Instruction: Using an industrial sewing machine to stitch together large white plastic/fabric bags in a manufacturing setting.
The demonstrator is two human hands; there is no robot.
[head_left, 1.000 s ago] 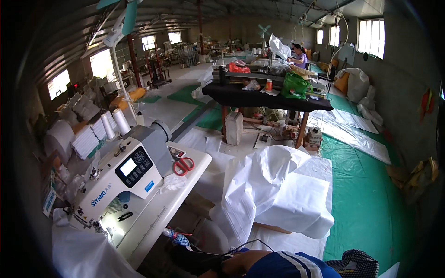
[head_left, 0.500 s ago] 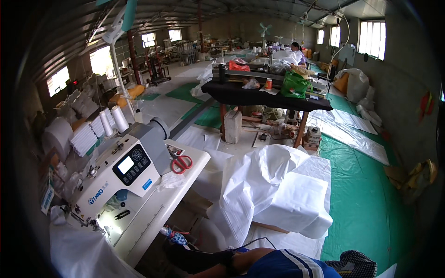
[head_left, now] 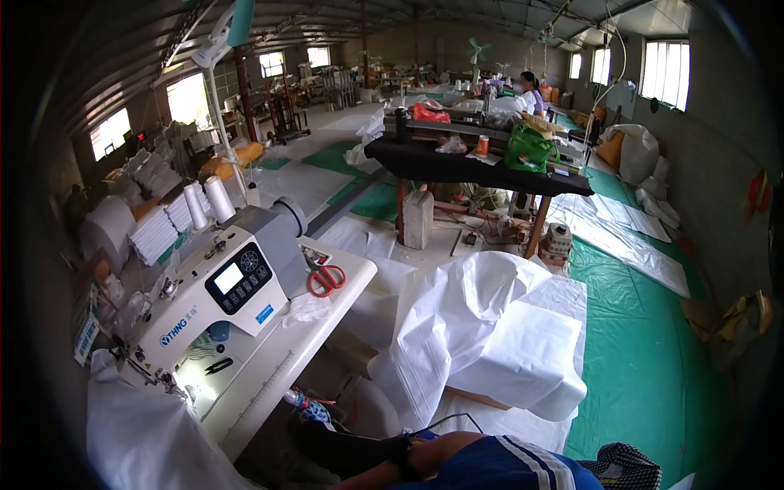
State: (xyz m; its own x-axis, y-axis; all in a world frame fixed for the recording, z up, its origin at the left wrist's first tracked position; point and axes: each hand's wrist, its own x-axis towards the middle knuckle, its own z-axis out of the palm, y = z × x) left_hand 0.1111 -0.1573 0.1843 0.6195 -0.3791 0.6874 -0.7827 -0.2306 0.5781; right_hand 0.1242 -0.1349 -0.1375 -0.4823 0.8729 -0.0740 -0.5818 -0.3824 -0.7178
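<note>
Neither of my hands shows. From the lower edge a bare forearm (head_left: 371, 475) in a blue, white-striped sleeve (head_left: 510, 467) reaches left, and its hand is cut off by the frame. Nearest to it is a white sewing machine (head_left: 200, 298) with its work lamp lit. White sheet material (head_left: 143, 433) lies at the needle end and hangs over the near side. On the machine's table (head_left: 286, 355) are small black thread snips (head_left: 219, 366), a crumpled white scrap (head_left: 308, 309) and red-handled scissors (head_left: 327, 282). Two white thread cones (head_left: 219, 200) stand behind the machine.
A large heap of white sheeting (head_left: 465, 327) lies to the right of the machine. Beyond it stands a black-covered table (head_left: 482, 175) with a green bag (head_left: 527, 149). Green sheeting (head_left: 629, 351) covers the floor at right. Another person (head_left: 532, 94) is at the far tables.
The view has shifted slightly, so the machine and far tables sit a little farther right and lower in the picture. The forearm and the sheeting look nearly unchanged.
</note>
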